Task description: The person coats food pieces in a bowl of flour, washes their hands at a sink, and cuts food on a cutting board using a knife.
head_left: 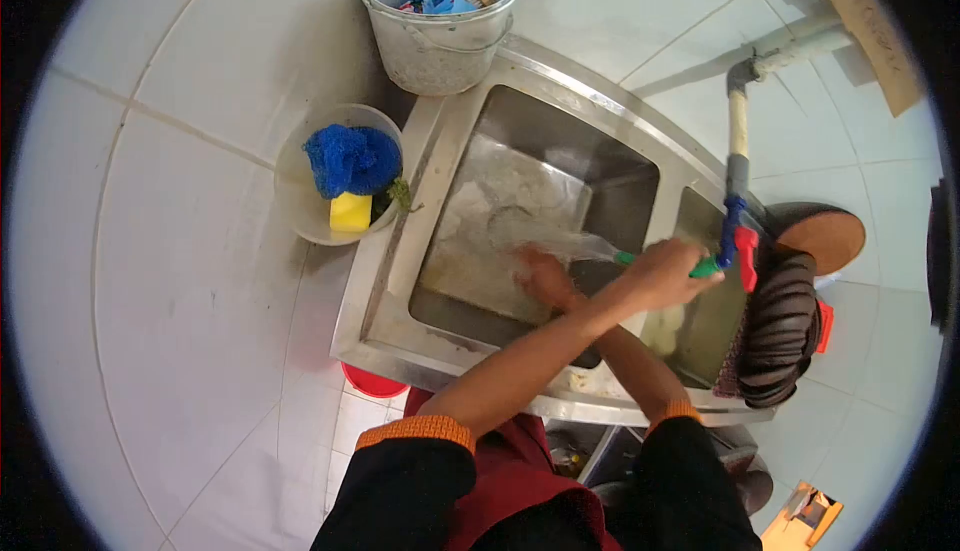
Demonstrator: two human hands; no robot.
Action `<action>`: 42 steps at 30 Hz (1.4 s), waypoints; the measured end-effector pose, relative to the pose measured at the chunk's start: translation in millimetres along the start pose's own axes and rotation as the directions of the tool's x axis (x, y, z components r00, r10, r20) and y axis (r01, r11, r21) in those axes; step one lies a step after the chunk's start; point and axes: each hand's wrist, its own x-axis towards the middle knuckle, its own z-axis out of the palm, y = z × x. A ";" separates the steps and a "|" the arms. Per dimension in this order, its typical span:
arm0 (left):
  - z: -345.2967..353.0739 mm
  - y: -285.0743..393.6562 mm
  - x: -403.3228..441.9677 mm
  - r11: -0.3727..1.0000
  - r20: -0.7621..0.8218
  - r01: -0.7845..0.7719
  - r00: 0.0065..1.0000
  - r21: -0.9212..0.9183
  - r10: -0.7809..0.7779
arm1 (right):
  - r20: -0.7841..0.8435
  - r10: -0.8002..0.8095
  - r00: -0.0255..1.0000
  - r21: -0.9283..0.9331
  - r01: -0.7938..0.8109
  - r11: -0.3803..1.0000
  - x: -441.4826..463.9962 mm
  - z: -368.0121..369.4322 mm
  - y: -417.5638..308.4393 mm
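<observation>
Our left hand [662, 273] is gripping the hose [708, 268], the hold of our right hand [545, 276] looking unclear; slipping is risking spray [572, 243] past the sink's [392, 286] left edge.

Right hand [547, 279] and water spray [575, 243] blurred
Near the centre, motion smears its fingers [527, 264]; whether they hold anything cannot be told. The left hand [660, 279] hides a stretch of the green hose [705, 268]. At 4 o'clock, pale items [665, 336] in the smaller basin [712, 341] are too indistinct to name. The steel worktop [385, 311] covers most of a red tub [375, 381] at 7. The bucket [440, 61] is clipped at 12, the dark red garment [505, 481] at 6, a black object [940, 251] at 3.
</observation>
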 end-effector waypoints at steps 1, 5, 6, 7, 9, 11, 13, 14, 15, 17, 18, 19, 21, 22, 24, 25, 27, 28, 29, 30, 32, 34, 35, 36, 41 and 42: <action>0.2 -7.1 0.5 1.000 0.014 -0.008 1.000 -0.029 0.008 | 0.209 -0.100 0.973 -0.179 0.138 0.974 9.1 23.7 13.8; -4.5 -20.7 -9.7 0.991 0.114 -0.117 0.986 -0.060 0.123 | 0.670 0.089 0.737 -0.068 -0.059 0.996 64.2 114.6 57.4; -7.0 -21.5 -12.2 0.989 0.122 -0.114 0.985 -0.093 0.125 | 0.644 -0.217 0.733 0.017 0.270 0.963 63.4 126.0 47.3; -7.9 -17.0 -17.5 0.985 0.134 -0.121 0.981 -0.122 0.137 | 0.584 -0.497 0.642 0.070 0.571 0.818 66.4 135.5 34.1; -11.0 -19.4 -18.7 0.978 0.142 -0.120 0.979 -0.171 0.145 | 0.304 -0.146 0.941 -0.039 0.166 0.985 73.2 167.2 15.6; -11.1 -17.3 -22.1 0.975 0.167 -0.132 0.973 -0.179 0.162 | 0.115 0.077 0.990 -0.083 -0.068 0.994 67.3 190.2 12.3; -11.3 -16.3 -24.4 0.977 0.135 -0.116 0.981 -0.176 0.141 | 0.043 0.055 0.998 -0.193 -0.046 0.980 69.3 210.0 49.8; -13.9 -17.6 -20.7 0.980 0.148 -0.104 0.980 -0.172 0.130 | 0.037 0.010 0.999 -0.274 0.001 0.962 68.9 207.2 59.3; -14.1 -16.8 -21.3 0.981 0.184 -0.086 0.976 -0.177 0.119 | 0.037 -0.028 0.999 -0.352 0.039 0.935 66.5 203.3 69.1; -12.4 -16.5 -25.0 0.977 0.122 -0.144 0.979 -0.158 0.164 | 0.093 -0.137 0.986 -0.396 0.163 0.904 69.8 197.5 86.7; -11.7 -18.0 -24.5 0.975 0.076 -0.166 0.981 -0.145 0.178 | 0.225 -0.230 0.947 -0.188 0.274 0.943 75.5 202.5 88.6; -12.7 -19.3 -25.3 0.978 0.080 -0.154 0.983 -0.144 0.166 | 0.350 -0.317 0.882 0.046 0.322 0.946 83.5 201.0 85.9; -12.2 -20.8 -21.5 0.977 0.090 -0.145 0.983 -0.155 0.160 | 0.268 -0.288 0.919 0.109 0.268 0.957 86.7 192.4 84.7; -14.9 -21.9 -16.6 0.975 0.089 -0.157 0.981 -0.156 0.173 | 0.185 -0.200 0.962 -0.030 0.209 0.977 96.1 174.5 81.1; -15.0 -22.0 -22.6 0.974 0.118 -0.142 0.979 -0.176 0.164 | 0.132 -0.099 0.986 -0.226 0.127 0.966 96.8 154.4 94.9; -17.2 -22.8 -21.5 0.974 0.109 -0.146 0.980 -0.174 0.167 | 0.127 -0.073 0.989 -0.307 0.109 0.945 99.5 142.1 107.3; -18.8 -21.2 -22.1 0.972 0.095 -0.147 0.981 -0.182 0.167 | 0.136 -0.027 0.990 -0.418 0.082 0.905 94.9 128.5 127.0; -17.7 -19.8 -25.6 0.973 0.114 -0.137 0.980 -0.187 0.160 | 0.132 -0.009 0.991 -0.459 0.069 0.886 89.3 122.6 133.8; -19.8 -21.2 -21.9 0.973 0.116 -0.140 0.980 -0.183 0.163 | 0.134 0.000 0.991 -0.491 0.067 0.868 87.7 116.3 139.0; -19.7 -20.2 -22.1 0.974 0.122 -0.132 0.980 -0.186 0.156 | 0.137 0.014 0.990 -0.513 0.059 0.856 82.7 113.3 140.6; -21.6 -21.0 -21.5 0.972 0.093 -0.161 0.980 -0.174 0.178 | 0.130 0.029 0.991 -0.543 0.047 0.838 79.7 111.7 140.8; -20.6 -20.1 -21.2 0.970 0.078 -0.174 0.979 -0.172 0.189 | 0.119 0.042 0.992 -0.565 0.033 0.825 76.1 110.2 141.6; -18.9 -19.6 -21.7 0.970 0.074 -0.171 0.980 -0.172 0.186 | 0.109 0.048 0.993 -0.568 0.023 0.822 74.8 106.6 138.1; -20.0 -21.2 -22.0 0.972 0.075 -0.168 0.980 -0.162 0.182 | 0.092 0.055 0.994 -0.566 0.007 0.825 73.9 103.2 132.9; -21.1 -18.8 -21.5 0.986 0.141 -0.084 0.984 -0.147 0.105 | -0.034 0.096 0.995 -0.424 -0.101 0.900 57.9 95.9 80.9; -24.3 -17.2 -21.9 0.985 0.138 -0.081 0.985 -0.149 0.102 | -0.067 0.103 0.992 -0.394 -0.121 0.911 65.2 89.4 57.6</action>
